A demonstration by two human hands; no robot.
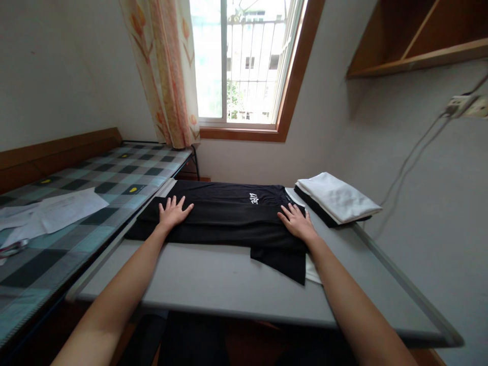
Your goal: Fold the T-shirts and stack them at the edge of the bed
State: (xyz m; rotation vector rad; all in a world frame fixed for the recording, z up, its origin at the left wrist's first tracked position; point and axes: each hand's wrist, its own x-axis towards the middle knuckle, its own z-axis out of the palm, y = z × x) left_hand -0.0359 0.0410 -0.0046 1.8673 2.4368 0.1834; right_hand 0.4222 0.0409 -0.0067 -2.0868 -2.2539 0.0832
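Observation:
A black T-shirt (229, 221) lies across the grey table (213, 274), its near side folded over and one sleeve pointing toward the front edge. White lettering shows near its collar, which is on the right. My left hand (173, 212) rests flat on the hem end, fingers spread. Near the collar end my right hand (296, 222) lies on the cloth, its fingers apart as well. Something white (312, 269) shows from under the shirt beside my right forearm. Neither hand grips the fabric.
Folded white cloth (337, 195) on top of black cloth sits at the table's back right. A bed with a checked cover (145, 170) and papers (57, 211) stands along the left. Behind are a curtain (171, 66) and window; a wooden shelf (419, 58) hangs upper right.

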